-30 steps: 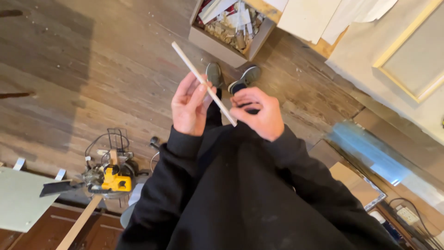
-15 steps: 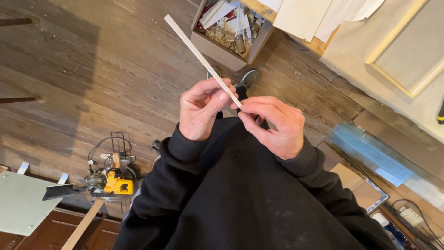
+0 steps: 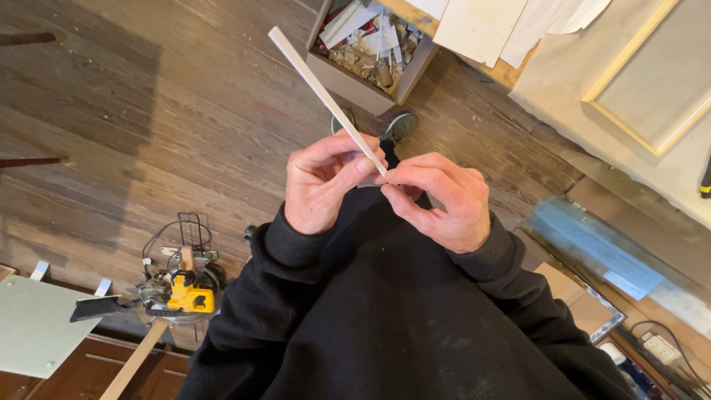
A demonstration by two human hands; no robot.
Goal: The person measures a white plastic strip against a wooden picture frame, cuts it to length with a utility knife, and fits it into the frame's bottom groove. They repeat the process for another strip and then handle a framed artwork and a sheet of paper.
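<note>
- Your left hand (image 3: pixel 322 185) is pinching the strip (image 3: pixel 326 96), steadying it upward.
- Your right hand (image 3: pixel 441 200) fingers are clamping its near end, working the tip.
- Scrap box (image 3: pixel 355 81) is sitting beyond.

Dark, worn wood planks make up the floor (image 3: pixel 148 111), with light falling across them and a broad shadow at the upper left. A scrap box (image 3: pixel 370 52) stands on the floor. Right of the box lie pale sheets (image 3: pixel 481 30) and a wood-framed panel (image 3: pixel 652 81). Far below and left of the box sits a yellow saw (image 3: pixel 181 292), with a grey-green board (image 3: pixel 33 326) just left of it.
</note>
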